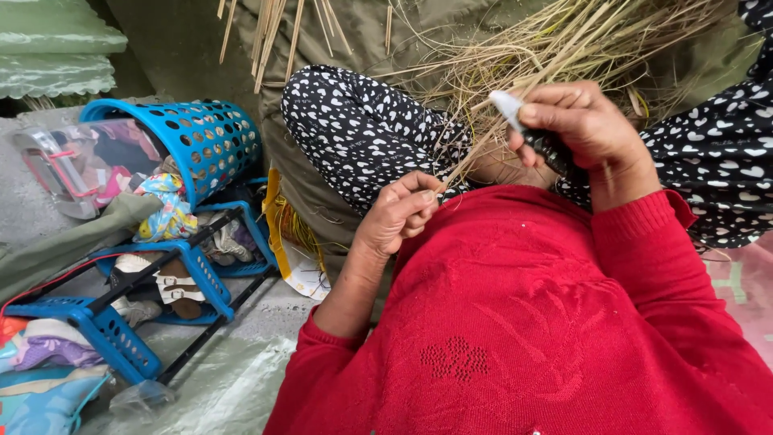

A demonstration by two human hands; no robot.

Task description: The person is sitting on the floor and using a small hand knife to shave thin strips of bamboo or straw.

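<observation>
**Straw in both hands, a small blade in the right**

Red sweater knit (515, 322) fills the near view, covering my chest and both arms down to the wrists.

Far left, pale green scalloped sheets (52, 48) are stacked at the top corner. Below them a blue perforated basket (201, 137) lies tipped on its side, with bright cloth scraps (165, 209) spilling from its mouth. Under that sits a low blue plastic rack (121, 322) with black rods, holding sandals and rags. A clear plastic sheet (225, 387) covers the floor near it, and a yellow-edged bag (294, 258) lies just beside my knee.

Moving toward the middle, my legs are in black cloth dotted with white hearts (354, 129), resting on an olive tarp (314, 193). My left hand (398, 213) is curled closed, its fingertips pinching the lower end of a thin bundle of dry straw stems (467, 157) that runs up and to the right.

Above the stems, a loose heap of straw (564, 40) lies spread across my lap and the tarp, well tangled.

On the right, my right hand (584, 129) is clenched around a small knife (523, 121), dark handle inside the fist, pale blade tip showing past the thumb. The blade sits just beside the upper part of the stems; I cannot tell whether it touches them.
</observation>
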